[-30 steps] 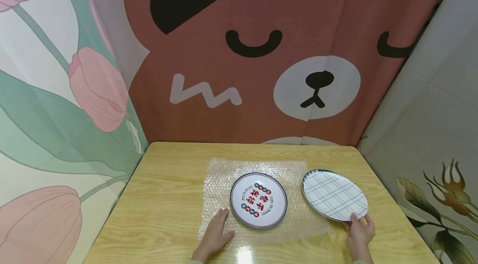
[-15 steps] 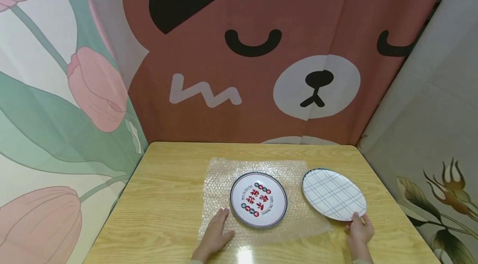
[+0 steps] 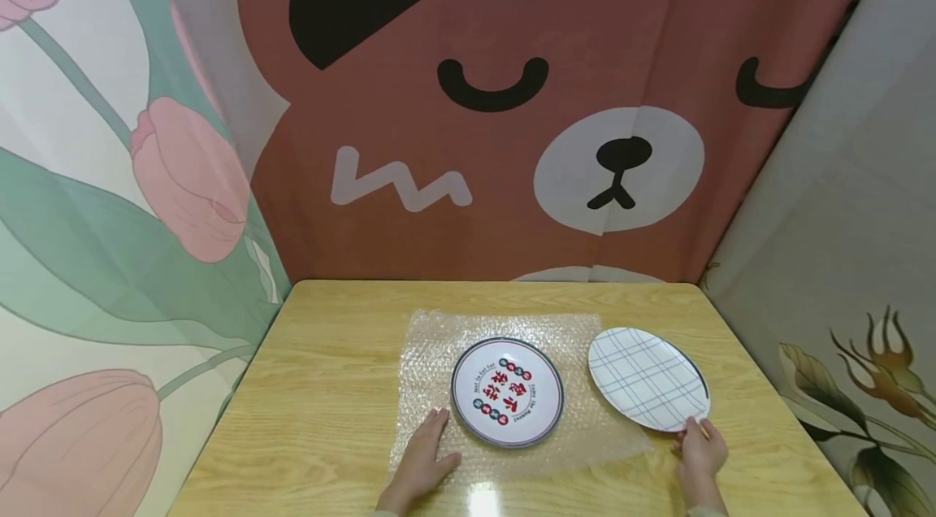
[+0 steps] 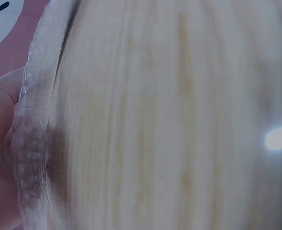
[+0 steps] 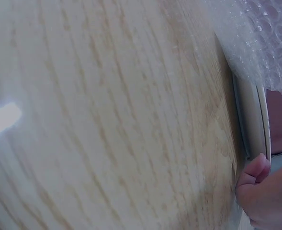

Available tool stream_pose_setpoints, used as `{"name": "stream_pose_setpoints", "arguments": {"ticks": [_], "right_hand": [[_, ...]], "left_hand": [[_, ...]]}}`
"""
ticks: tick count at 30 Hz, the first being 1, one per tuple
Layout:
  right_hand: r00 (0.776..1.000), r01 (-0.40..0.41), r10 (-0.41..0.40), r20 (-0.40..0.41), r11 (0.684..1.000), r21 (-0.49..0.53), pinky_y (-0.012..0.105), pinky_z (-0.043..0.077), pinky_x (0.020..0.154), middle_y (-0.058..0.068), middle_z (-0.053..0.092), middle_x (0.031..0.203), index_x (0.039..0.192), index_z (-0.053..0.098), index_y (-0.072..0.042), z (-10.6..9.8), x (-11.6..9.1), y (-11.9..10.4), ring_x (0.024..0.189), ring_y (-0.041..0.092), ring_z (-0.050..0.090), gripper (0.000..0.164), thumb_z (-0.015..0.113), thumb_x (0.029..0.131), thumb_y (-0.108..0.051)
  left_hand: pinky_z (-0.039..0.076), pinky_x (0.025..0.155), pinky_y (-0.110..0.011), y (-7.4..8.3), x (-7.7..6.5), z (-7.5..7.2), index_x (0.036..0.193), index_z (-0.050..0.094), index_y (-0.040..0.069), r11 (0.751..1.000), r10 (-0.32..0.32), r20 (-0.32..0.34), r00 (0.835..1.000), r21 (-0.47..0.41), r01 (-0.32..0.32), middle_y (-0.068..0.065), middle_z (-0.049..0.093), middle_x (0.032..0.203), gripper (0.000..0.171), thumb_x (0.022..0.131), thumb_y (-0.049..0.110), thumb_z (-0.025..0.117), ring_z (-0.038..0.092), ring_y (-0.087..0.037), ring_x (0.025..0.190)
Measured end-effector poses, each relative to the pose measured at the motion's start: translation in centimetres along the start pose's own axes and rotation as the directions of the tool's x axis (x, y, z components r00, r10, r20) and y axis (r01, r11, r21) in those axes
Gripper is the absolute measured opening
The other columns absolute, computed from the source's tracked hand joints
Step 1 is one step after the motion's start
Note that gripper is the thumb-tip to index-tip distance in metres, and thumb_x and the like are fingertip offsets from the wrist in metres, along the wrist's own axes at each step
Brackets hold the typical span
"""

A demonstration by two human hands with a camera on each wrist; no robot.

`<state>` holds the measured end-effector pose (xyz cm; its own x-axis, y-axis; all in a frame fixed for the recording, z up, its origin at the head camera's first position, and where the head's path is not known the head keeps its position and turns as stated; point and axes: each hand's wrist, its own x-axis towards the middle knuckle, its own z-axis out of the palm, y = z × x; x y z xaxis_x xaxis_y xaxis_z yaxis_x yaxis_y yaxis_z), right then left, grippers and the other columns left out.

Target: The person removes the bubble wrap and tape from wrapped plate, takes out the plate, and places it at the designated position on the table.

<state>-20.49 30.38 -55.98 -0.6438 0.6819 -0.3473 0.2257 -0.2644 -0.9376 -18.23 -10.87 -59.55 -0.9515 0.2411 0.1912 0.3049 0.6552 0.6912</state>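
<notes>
My right hand [image 3: 704, 452] pinches the near right rim of a white oval plate [image 3: 647, 379] with thin blue checked lines. A dark rim peeks out from under this plate on its right side. In the right wrist view, the fingers [image 5: 255, 167] are at the plate's edge [image 5: 253, 112], close over the table. A round white plate [image 3: 537, 395] with red characters and a dark rim lies on bubble wrap [image 3: 570, 452]. My left hand [image 3: 422, 456] rests on the wrap's near left part with straight fingers, the fingertips beside the round plate. Bubble wrap [image 4: 33, 143] partly hides it in the left wrist view.
The wood-grain table [image 3: 314, 403] extends around the wrap on all sides. A bear-print curtain [image 3: 439, 241] hangs behind its far edge. Floral curtains [image 3: 205, 314] stand at the left and right sides.
The checked plate has shifted slightly left with my right hand. The dark patterned rim that showed at its far left is covered, and a dark rim shows at the right. My left hand stays still.
</notes>
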Motion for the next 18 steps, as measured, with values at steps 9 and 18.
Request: {"name": "stream_pose_setpoints", "arguments": {"ticks": [9,18], "right_hand": [[0.999,-0.010,0.008,-0.044,0.999,-0.032,0.015,0.045,0.043,-0.013,0.044,0.061,0.138,0.024,0.002,-0.04,-0.01,-0.03,0.052,-0.003,0.047,0.055,0.044,0.088,-0.007],[0.993,0.036,-0.045,-0.113,0.996,-0.084,0.013,0.043,0.045,-0.001,0.041,0.084,0.133,0.031,0.003,0.29,-0.14,-0.19,0.058,-0.001,0.042,0.050,0.045,0.085,-0.002]], "left_hand": [[0.025,0.098,-0.054,0.17,-0.07,-0.12,0.129,0.039,-0.007,1.000,0.003,-0.004,1.000,-0.010,-0.004,-0.025,0.040,0.131,0.068,0.075,0.023,0.066,0.031,-0.041,0.122],[0.026,0.098,-0.054,0.19,-0.07,-0.19,0.129,0.039,-0.008,1.000,0.009,-0.007,1.000,-0.013,-0.010,-0.025,0.040,0.131,0.068,0.075,0.023,0.066,0.031,-0.041,0.122]]}}
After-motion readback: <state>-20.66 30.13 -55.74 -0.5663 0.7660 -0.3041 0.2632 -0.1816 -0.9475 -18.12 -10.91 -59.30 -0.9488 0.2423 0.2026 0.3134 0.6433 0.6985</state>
